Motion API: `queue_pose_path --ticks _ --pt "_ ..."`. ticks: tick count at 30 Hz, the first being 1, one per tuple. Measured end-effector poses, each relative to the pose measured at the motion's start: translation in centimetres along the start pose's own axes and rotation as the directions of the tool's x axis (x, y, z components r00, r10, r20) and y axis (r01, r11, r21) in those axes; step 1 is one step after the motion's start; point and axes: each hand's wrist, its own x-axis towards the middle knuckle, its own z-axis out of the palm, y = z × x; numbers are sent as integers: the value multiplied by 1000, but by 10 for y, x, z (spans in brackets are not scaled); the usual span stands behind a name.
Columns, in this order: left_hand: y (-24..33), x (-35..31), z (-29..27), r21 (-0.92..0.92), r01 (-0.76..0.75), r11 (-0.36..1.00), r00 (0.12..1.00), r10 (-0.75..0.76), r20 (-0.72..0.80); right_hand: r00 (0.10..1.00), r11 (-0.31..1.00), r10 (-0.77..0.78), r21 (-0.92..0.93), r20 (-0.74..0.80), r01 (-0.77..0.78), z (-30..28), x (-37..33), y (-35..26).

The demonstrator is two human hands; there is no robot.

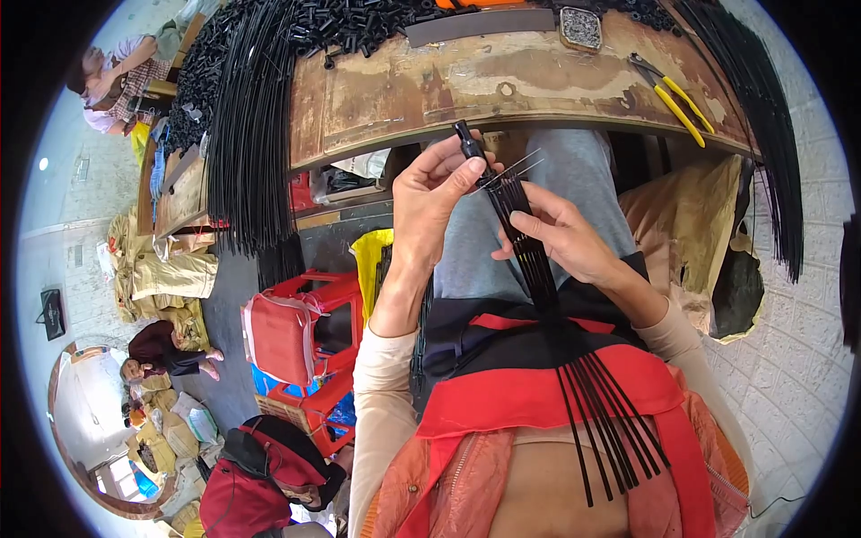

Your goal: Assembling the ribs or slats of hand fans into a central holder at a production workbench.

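Above my lap, my left hand (430, 193) is closed round a black plastic tube fitting (469, 143), thumb along its side and its narrow end pointing up. From the lower part of the fitting runs a bundle of thin black ribs (533, 260), fanning out down over my red and black apron (538, 399). My right hand (565, 235) grips this bundle just below the fitting, thumb on top; its other fingers are partly hidden behind the ribs. Thin wire ends (529, 165) stick out sideways between the two hands.
On the wooden bench (386, 103) lie yellow-handled pliers (677, 103), a tin of small metal pieces (580, 30), a grey flat bar (480, 26) and heaped black fittings (350, 27). Black rod bundles hang over the bench at left (251, 134) and right (762, 117). Red stools (305, 336) stand left; other people sit beyond.
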Motion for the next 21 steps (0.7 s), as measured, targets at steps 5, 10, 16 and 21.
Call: queue_pose_path --ticks 5,10,16,21 --pt "0 -14 -5 13 -3 1000 1000 3 4 1000 1000 -22 -5 11 22 0 0 0" --pt "4 -27 9 232 -127 964 985 151 -87 1000 1000 -12 9 -9 12 5 3 -1" --pt "-3 -17 1 120 -103 987 992 111 -66 999 999 9 40 36 -10 -3 3 -2" --pt "-2 -10 -3 114 -78 990 997 80 -20 997 998 8 63 73 -13 -9 5 -1"
